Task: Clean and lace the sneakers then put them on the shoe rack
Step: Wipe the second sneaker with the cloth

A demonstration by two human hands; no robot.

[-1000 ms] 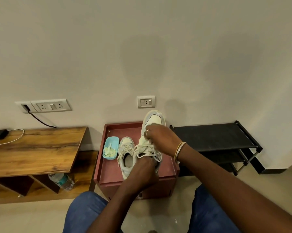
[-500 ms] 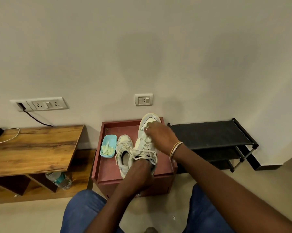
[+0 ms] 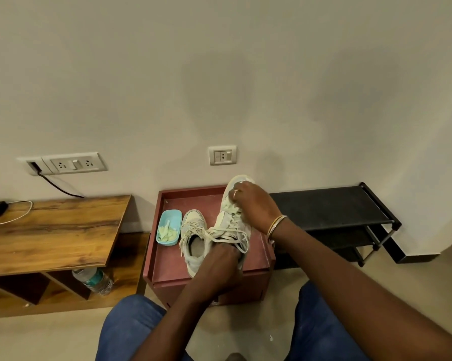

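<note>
Against a bare wall, one sneaker [image 3: 228, 226] is kept propped on a maroon box [image 3: 167, 264], heel gripped by the left hand [image 3: 219, 267], laces [image 3: 232, 220] near the toe pinched by the right hand [image 3: 253, 204]. Little has shifted; lacing is judged unfinished.

A worn, off-white raised sneaker [image 3: 230, 222] tilts toe-up toward the wall above the maroon box [image 3: 188, 190]. My left hand [image 3: 219, 264] grips its heel, and the fingers of my right hand [image 3: 253, 201] curl on its loosely threaded laces near the toe. The second sneaker [image 3: 193, 238], the same off-white with untied laces spilling over its sides, lies flat on the box just to the left. The black, tiered shoe rack [image 3: 331, 204] stands against the wall right of the box.
</note>
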